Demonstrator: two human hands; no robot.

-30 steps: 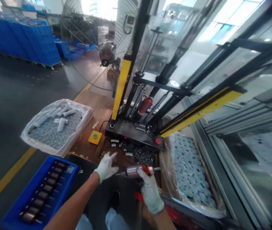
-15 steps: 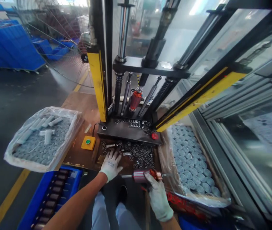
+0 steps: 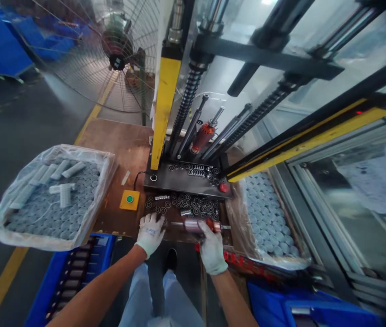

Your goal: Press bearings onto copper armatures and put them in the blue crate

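The right hand (image 3: 212,251) is closed around a copper-wound rotor (image 3: 196,225), near its red end, and holds it level above the front part of the wooden tabletop (image 3: 124,145). The rotor's thin shaft (image 3: 175,223) points left, just beside the gloved left hand (image 3: 150,235). This hand is narrow, with its fingers low over the small ring bearings (image 3: 186,204) spread on the wood; whether it pinches one, it is not possible to tell. The step in hand looks like matching a bearing to the shaft, so the next move calls for careful lining up in the small gap between both hands. Farther forward lies the black press plate (image 3: 182,179), with a second rotor (image 3: 203,138) upright among its rods. A yellow post (image 3: 163,109) and a yellow bar (image 3: 308,145) limit the opening there, so the forward room is narrow.
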